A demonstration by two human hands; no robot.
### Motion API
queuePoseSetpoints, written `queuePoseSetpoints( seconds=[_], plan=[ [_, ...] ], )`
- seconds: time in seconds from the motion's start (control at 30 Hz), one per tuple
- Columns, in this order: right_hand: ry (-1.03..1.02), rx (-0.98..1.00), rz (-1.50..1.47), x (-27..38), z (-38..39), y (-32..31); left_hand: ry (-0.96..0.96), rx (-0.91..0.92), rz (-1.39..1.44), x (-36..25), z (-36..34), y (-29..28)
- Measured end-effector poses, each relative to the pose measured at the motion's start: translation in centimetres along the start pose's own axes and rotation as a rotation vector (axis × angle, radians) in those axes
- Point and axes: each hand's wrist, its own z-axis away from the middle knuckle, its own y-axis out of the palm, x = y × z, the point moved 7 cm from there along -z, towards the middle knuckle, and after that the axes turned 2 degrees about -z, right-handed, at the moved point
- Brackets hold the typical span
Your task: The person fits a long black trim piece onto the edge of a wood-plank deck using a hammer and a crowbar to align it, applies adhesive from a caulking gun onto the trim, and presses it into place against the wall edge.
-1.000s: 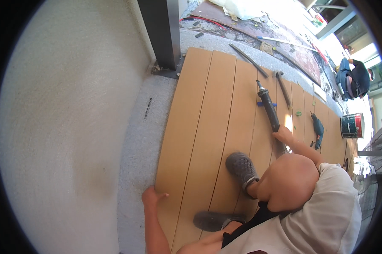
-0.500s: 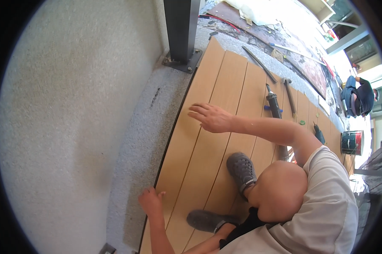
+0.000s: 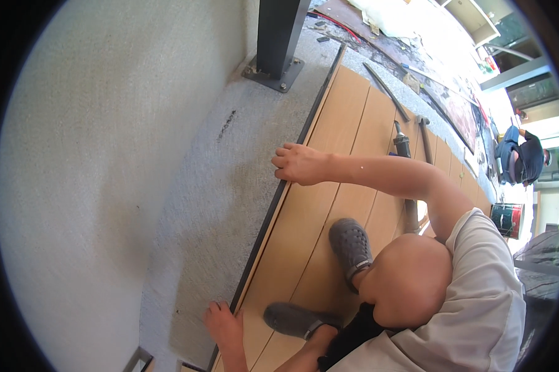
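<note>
My right hand (image 3: 298, 163) grips the outermost wood-look plank (image 3: 323, 98), which is raised on edge along the left side of the plank floor (image 3: 330, 232), showing a long dark edge. Near the lower edge of the picture, my left hand (image 3: 224, 325) has its fingers closed over that same plank. My feet, in grey clogs, rest on the boards beside it. Beyond my right forearm lie a black caulking gun (image 3: 402, 146), partly hidden by the arm, a hammer (image 3: 424, 139) and a dark metal strip (image 3: 385, 90).
A pale wall (image 3: 87, 161) runs along the left, with a dark bolted post (image 3: 276, 37) at its far end. A littered board (image 3: 459, 118) lies at the back. A co-worker (image 3: 527, 158) bends over at the right, near a red-and-green bucket (image 3: 507, 220).
My right hand has left the caulking gun and reached left onto the outer plank. That plank has tipped up onto its edge, showing a dark strip and more grey floor.
</note>
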Motion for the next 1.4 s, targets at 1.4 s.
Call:
queuePoseSetpoints(
  seconds=[1.4],
  plan=[
    [0.072, -0.007, -0.153, 7.2, 13.8, 0.2, 0.423, 0.433, 0.14, -4.6, 9.9, 6.0]
  ],
)
